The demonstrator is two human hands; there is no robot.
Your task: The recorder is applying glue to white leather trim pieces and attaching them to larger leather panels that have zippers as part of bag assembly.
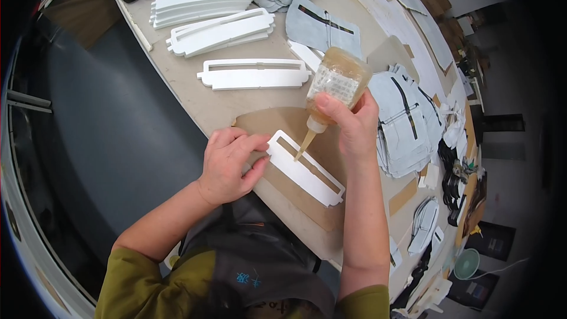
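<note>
My right hand (354, 128) grips a translucent squeeze bottle (339, 79) of amber liquid, tilted nozzle down. Its tapered tip meets or hovers just over a white slotted panel (297, 173), beside the slot. This panel lies at a slant on a brown sheet (257, 119) near the table edge. At the panel's upper left end is my left hand (234, 159), fingers bent and fingertips at its edge; whether they pinch it is unclear. A similar white slotted panel (257, 80) lies farther up the table.
Stacked white panels (203, 4) and grey fabric pieces (323, 26) lie at the far side. A pile of grey fabric pieces with dark slits (403, 124) is right of my right hand. The table's edge (177, 97) runs diagonally at the left, above a dark floor.
</note>
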